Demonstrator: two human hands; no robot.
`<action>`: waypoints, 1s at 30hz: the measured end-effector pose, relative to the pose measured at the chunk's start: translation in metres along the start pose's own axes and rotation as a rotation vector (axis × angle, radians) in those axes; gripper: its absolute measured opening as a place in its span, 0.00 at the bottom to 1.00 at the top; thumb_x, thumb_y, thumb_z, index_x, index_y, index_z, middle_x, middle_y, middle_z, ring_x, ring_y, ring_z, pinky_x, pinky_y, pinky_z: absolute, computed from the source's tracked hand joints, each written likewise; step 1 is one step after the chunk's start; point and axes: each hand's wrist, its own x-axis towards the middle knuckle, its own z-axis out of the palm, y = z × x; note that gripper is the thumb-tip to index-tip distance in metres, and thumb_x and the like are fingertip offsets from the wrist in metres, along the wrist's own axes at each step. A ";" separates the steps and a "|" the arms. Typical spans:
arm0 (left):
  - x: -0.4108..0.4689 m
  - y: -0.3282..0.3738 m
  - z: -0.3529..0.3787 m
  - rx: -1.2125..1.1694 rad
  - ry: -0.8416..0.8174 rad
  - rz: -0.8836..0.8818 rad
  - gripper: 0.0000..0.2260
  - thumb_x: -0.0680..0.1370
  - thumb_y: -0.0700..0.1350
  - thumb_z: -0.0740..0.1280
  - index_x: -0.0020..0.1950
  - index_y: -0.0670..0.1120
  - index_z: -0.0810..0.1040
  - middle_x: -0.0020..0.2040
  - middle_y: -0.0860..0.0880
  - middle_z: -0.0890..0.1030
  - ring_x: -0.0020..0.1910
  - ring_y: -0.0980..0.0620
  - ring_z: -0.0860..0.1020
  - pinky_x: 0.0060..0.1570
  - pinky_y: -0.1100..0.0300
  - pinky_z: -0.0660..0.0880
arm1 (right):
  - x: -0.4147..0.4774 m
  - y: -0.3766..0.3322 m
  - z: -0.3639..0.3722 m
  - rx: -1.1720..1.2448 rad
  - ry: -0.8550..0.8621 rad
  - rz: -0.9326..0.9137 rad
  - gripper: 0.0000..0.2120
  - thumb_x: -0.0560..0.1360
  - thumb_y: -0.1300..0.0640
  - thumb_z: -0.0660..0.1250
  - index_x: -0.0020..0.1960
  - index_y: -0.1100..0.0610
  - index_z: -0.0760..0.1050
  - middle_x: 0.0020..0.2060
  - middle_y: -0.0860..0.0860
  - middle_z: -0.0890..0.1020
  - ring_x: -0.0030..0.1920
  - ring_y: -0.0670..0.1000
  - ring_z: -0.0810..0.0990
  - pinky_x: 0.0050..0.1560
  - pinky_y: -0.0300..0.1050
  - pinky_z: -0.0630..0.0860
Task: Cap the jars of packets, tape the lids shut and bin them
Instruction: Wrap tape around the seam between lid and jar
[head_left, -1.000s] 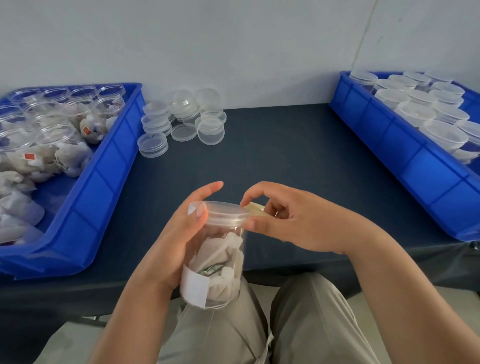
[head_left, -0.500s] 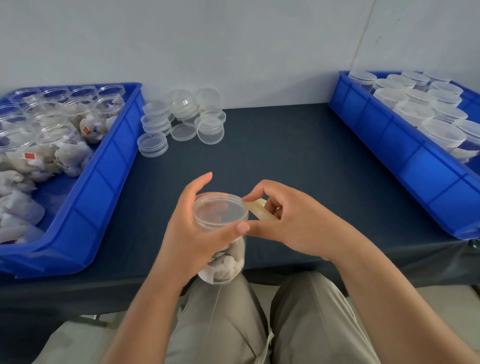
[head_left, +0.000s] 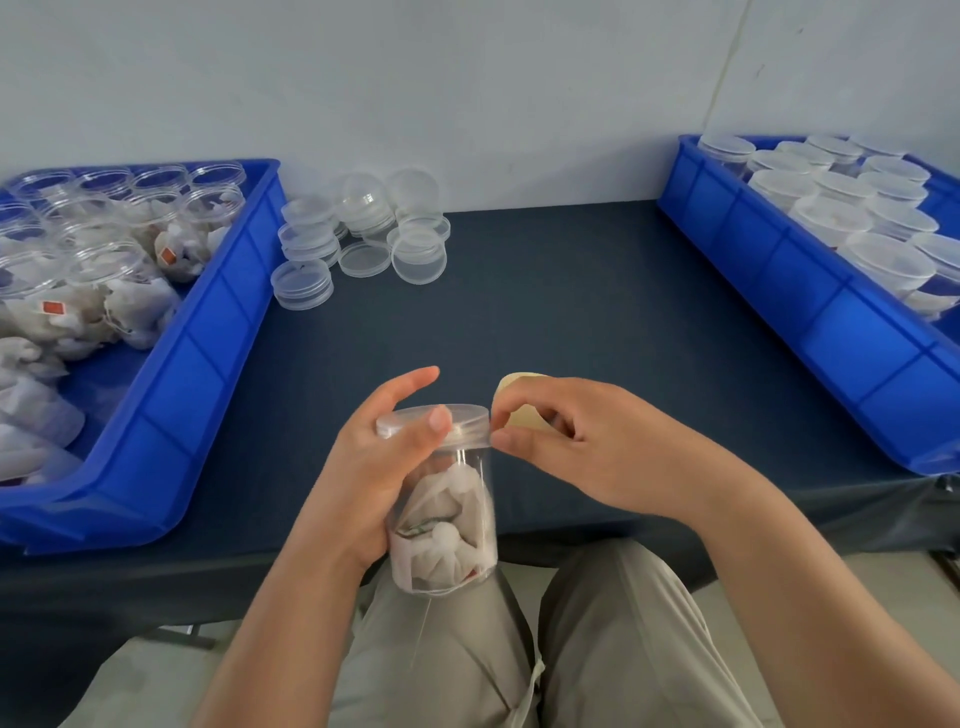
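Observation:
A clear plastic jar (head_left: 452, 514) full of white packets is held upright over my lap, at the table's front edge. My left hand (head_left: 371, 467) wraps its side, thumb pressed on the clear lid (head_left: 467, 423). My right hand (head_left: 582, 447) pinches a tan roll of tape (head_left: 522, 410) against the lid's right rim; most of the roll is hidden by my fingers. Whether tape lies on the lid I cannot tell.
A blue bin (head_left: 208, 332) at left holds uncapped jars and loose packets. Another blue bin (head_left: 810, 312) at right holds capped jars. Several loose clear lids (head_left: 363, 234) lie stacked at the back of the dark table (head_left: 545, 296).
The jar has tipped back upright after leaning its mouth toward me. My left thumb moved onto the lid, and my right hand lifted the tape roll slightly at the rim.

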 end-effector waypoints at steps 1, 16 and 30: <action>0.000 -0.001 0.000 0.008 -0.045 -0.005 0.43 0.54 0.70 0.85 0.68 0.61 0.82 0.59 0.40 0.85 0.49 0.43 0.86 0.47 0.53 0.82 | 0.001 0.000 0.000 -0.012 0.007 -0.005 0.09 0.83 0.36 0.63 0.55 0.40 0.76 0.39 0.43 0.76 0.35 0.43 0.72 0.37 0.38 0.70; 0.001 0.001 -0.006 0.472 0.197 0.257 0.35 0.60 0.66 0.80 0.66 0.68 0.76 0.57 0.65 0.83 0.55 0.63 0.82 0.53 0.57 0.79 | 0.001 0.007 0.009 -0.064 -0.010 -0.087 0.12 0.86 0.41 0.59 0.57 0.39 0.81 0.45 0.35 0.80 0.47 0.36 0.77 0.48 0.27 0.69; -0.009 -0.007 0.026 0.742 0.423 0.389 0.29 0.61 0.70 0.79 0.56 0.63 0.74 0.53 0.70 0.79 0.53 0.72 0.76 0.41 0.79 0.69 | 0.011 -0.002 0.054 -0.388 0.304 0.097 0.07 0.84 0.53 0.58 0.53 0.46 0.75 0.43 0.50 0.68 0.32 0.53 0.75 0.30 0.49 0.74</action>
